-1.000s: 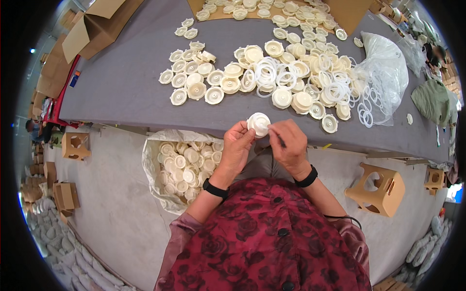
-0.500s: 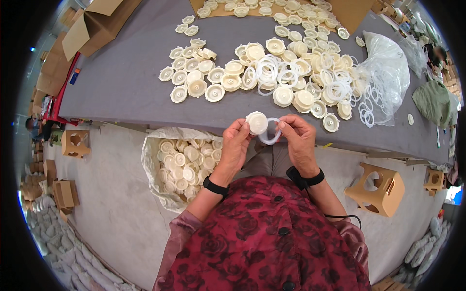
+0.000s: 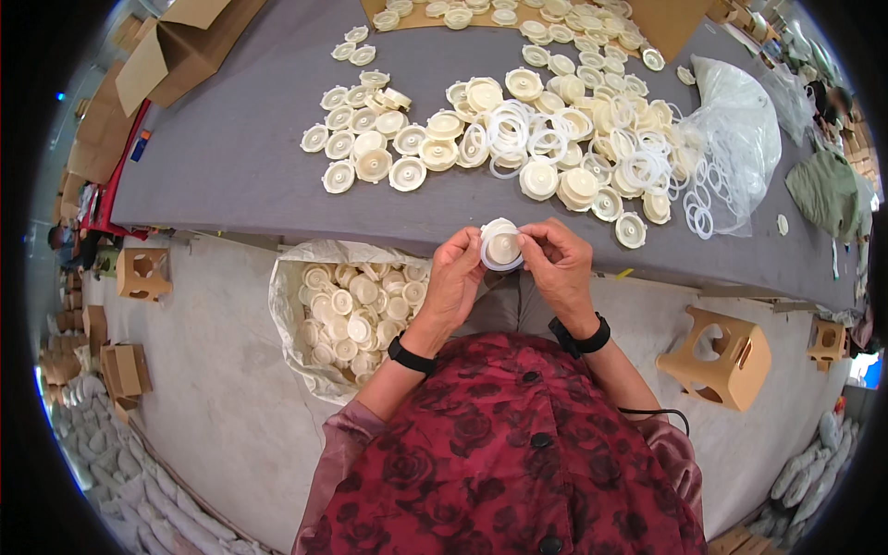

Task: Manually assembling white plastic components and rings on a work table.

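Note:
Between my two hands, just off the table's front edge, is a cream plastic cap (image 3: 502,246) with a translucent sealing ring (image 3: 500,266) lying against it. My left hand (image 3: 457,276) pinches the cap's left side between thumb and fingers. From the right, my right hand (image 3: 561,264) is closed on the ring at the cap's edge. Whether the ring is seated all round cannot be made out. Beyond my hands lie many loose cream caps (image 3: 438,154) and a pile of translucent rings (image 3: 509,129) on the grey table (image 3: 250,176).
Below the table edge at left stands a white sack (image 3: 289,333) full of caps. A clear plastic bag (image 3: 740,129) spills rings at the right. Cardboard boxes (image 3: 190,51) sit at the back left. A tan stool (image 3: 731,361) stands on the floor at right.
The ring and cap, side by side before, have come together, the ring now overlapping the cap. My right hand has moved left, and the cap has shifted slightly right.

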Motion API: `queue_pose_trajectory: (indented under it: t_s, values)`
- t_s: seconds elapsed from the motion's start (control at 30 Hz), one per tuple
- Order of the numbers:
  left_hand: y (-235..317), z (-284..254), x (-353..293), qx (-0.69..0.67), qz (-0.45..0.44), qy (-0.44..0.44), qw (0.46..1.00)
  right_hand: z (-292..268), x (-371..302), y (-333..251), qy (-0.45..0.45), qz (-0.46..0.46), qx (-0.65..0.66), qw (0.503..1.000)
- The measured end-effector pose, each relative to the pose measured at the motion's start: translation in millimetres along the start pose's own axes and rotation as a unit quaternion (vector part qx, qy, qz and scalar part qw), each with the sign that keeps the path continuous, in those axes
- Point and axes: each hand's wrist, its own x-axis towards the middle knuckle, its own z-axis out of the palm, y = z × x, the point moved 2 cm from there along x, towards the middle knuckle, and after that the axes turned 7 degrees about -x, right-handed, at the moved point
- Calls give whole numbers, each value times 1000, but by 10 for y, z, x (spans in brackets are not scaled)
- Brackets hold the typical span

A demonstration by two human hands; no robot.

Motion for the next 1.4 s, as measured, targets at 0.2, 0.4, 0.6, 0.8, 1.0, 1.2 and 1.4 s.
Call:
queue_pose_trajectory:
  t_s: [0.2, 0.4, 0.6, 0.8, 1.0, 1.2, 1.4]
  values:
    - [7, 22, -33, 0, -13, -12, 1000, -10, 11, -83, 43, -101, -120, 987]
    - [-21, -7, -42, -4, -26, -16, 1000, -19, 13, -114, 53, -126, -165, 977]
    - [-34, -22, -50, -19, -23, -28, 999, -16, 17, -95, 43, -112, -156, 980]
    - [-2, 33, -77, 46, -6, -33, 998, -8, 10, -86, 35, -103, -156, 982]
    - [-33, -112, -69, -3, -35, -34, 999, -14, 5, -56, 24, -58, -128, 990]
    - [-68, -171, -61, -27, -42, -24, 998, -15, 5, 33, -18, 63, 3, 998]
    - [-56, -127, -66, -44, -31, -41, 998, -15, -1, 27, -25, 59, 4, 998]
